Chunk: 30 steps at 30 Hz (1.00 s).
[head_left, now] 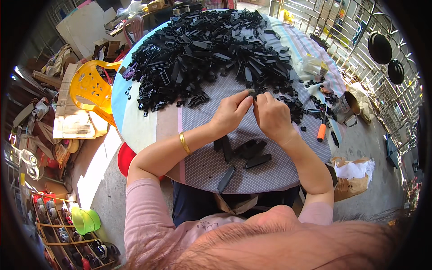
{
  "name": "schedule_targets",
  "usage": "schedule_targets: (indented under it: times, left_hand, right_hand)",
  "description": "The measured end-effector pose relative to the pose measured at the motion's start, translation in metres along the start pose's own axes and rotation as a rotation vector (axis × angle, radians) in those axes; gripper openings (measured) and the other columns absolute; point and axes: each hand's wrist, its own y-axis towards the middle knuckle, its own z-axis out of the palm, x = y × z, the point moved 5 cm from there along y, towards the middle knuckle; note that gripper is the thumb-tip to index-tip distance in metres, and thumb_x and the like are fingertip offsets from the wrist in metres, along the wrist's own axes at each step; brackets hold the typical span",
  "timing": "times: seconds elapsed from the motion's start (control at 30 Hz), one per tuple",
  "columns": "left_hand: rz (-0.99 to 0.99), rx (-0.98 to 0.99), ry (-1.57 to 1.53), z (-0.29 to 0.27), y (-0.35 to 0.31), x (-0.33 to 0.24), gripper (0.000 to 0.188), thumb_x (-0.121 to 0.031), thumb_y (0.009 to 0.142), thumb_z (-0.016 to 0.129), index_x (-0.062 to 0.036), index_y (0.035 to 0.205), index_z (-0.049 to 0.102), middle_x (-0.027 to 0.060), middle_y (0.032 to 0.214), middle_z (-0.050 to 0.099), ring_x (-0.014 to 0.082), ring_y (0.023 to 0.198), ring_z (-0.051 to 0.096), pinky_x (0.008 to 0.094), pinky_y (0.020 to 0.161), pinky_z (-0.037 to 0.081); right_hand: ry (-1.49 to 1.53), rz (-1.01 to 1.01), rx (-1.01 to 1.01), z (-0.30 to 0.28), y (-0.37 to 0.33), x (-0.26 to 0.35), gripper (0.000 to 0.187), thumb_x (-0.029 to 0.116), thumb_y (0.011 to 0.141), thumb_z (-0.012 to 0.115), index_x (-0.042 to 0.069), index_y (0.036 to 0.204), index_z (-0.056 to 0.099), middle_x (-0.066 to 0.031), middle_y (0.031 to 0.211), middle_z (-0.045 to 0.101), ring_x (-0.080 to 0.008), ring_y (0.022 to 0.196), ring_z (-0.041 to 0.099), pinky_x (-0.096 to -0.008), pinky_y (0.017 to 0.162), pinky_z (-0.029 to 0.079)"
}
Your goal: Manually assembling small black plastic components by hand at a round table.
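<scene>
My left hand, with a gold bangle on its wrist, and my right hand meet above the round table. Both are closed, fingertips pinched together around a small dark plastic part, mostly hidden by the fingers. Just beyond them spreads a big heap of black plastic pieces, some long and blade-shaped, others small and blocky. Between my forearms, nearer to me, lie several long black plastic pieces. One more rests close to the table's near edge.
Right of my hands lie an orange-handled tool, a metal mug and a clear plastic bag. A yellow plastic chair stands left of the table, with a red stool partly under it. A paper sack sits at right.
</scene>
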Motion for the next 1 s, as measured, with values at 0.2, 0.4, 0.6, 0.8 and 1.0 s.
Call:
schedule_targets:
  times: [0.2, 0.4, 0.6, 0.8, 1.0]
  left_hand:
    - [-0.016, 0.097, 0.246, -0.003, 0.001, -0.009, 0.023, -0.02, 0.088, 0.048, 0.0009, 0.092, 0.057, 0.0202, 0.071, 0.058, 0.0365, 0.065, 0.056, 0.0387, 0.059, 0.044]
    - [0.005, 0.016, 0.236, 0.0, -0.004, -0.014, 0.022, -0.017, 0.088, 0.047, 0.0016, 0.09, 0.057, 0.0203, 0.072, 0.059, 0.0368, 0.066, 0.057, 0.0393, 0.059, 0.044]
    - [-0.016, 0.05, 0.161, -0.001, 0.005, -0.005, 0.024, -0.02, 0.09, 0.046, 0.0012, 0.087, 0.056, 0.0143, 0.064, 0.057, 0.0263, 0.06, 0.057, 0.0355, 0.055, 0.043]
    - [-0.388, 0.286, -0.61, 0.005, 0.014, 0.013, 0.033, -0.03, 0.096, 0.038, -0.0028, 0.113, 0.049, 0.0077, 0.087, 0.06, 0.0149, 0.065, 0.059, 0.0228, 0.055, 0.045]
    - [-0.56, 0.221, -0.612, -0.004, 0.012, 0.032, 0.027, -0.025, 0.093, 0.046, -0.0027, 0.106, 0.053, 0.0045, 0.079, 0.058, 0.0105, 0.06, 0.054, 0.0221, 0.052, 0.043]
  right_hand:
    - [0.109, -0.076, 0.127, 0.016, -0.003, -0.009, 0.012, 0.013, 0.081, 0.05, 0.002, 0.076, 0.048, -0.013, 0.067, 0.054, -0.0282, 0.058, 0.059, -0.0359, 0.051, 0.048]
    - [0.226, -0.052, 0.083, 0.009, -0.002, -0.001, 0.012, 0.011, 0.082, 0.05, 0.001, 0.076, 0.046, -0.0155, 0.066, 0.053, -0.0325, 0.056, 0.056, -0.0387, 0.05, 0.046]
    - [0.277, -0.029, 0.099, 0.009, 0.0, -0.008, 0.014, 0.011, 0.084, 0.05, 0.001, 0.075, 0.045, -0.0166, 0.067, 0.053, -0.0354, 0.058, 0.055, -0.0413, 0.049, 0.044]
    - [0.599, 0.343, 0.172, -0.007, 0.009, -0.073, 0.022, 0.024, 0.081, 0.061, 0.003, 0.086, 0.064, -0.0128, 0.074, 0.06, -0.0255, 0.065, 0.059, -0.0317, 0.057, 0.045]
    - [0.207, 0.111, 0.212, 0.019, 0.003, -0.069, 0.026, 0.027, 0.075, 0.065, 0.006, 0.089, 0.066, -0.0087, 0.082, 0.058, -0.0256, 0.084, 0.055, -0.0357, 0.072, 0.045]
